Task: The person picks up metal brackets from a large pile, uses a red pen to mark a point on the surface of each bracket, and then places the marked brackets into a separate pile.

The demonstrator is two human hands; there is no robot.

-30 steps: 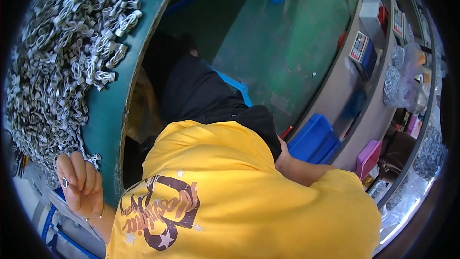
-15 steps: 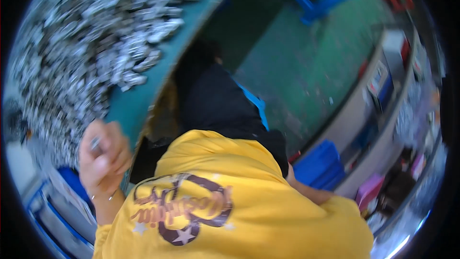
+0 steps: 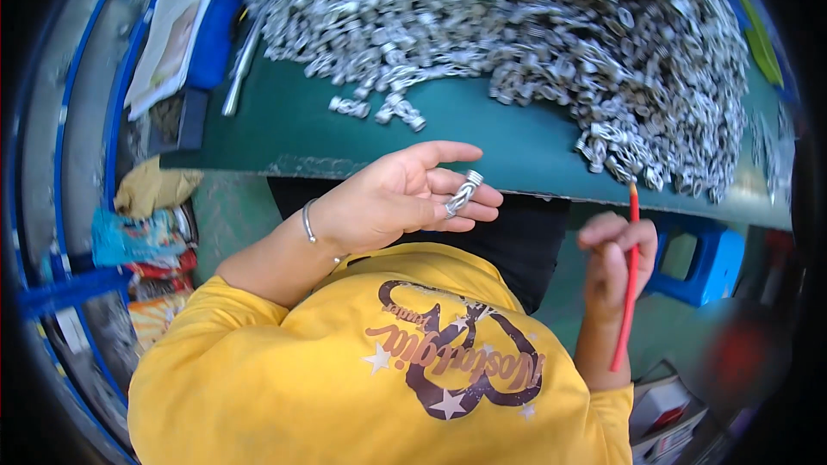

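- Nearest to me, below the hands, a yellow shirt (image 3: 345,379) with a dark looping print fills the foreground; a thin silver bangle (image 3: 307,221) sits on the left wrist.
- Just above it, the left hand (image 3: 392,198) lies palm up and mostly open, fingers loosely spread; a small ribbed metal piece (image 3: 463,193) rests across the fingertips, cradled rather than pinched.
- That piece looks stiff, smooth and light, bright like plated steel; I judge it slippery on bare skin and apt to roll off the open fingers, so a pinch across its ribbed middle between thumb and forefinger seems the surest hold; nothing about it looks fragile.
- Off to the right, the right hand (image 3: 613,258) is curled closed around a thin red stick (image 3: 627,284), held upright, its tip close to the tabletop edge.
- Beyond both hands runs the green tabletop (image 3: 284,133); a few loose pieces (image 3: 379,108) lie apart on it.
- Farthest back, a great heap of like metal pieces (image 3: 551,34) covers most of the tabletop; they look tangled, so lifting one may drag its neighbours.
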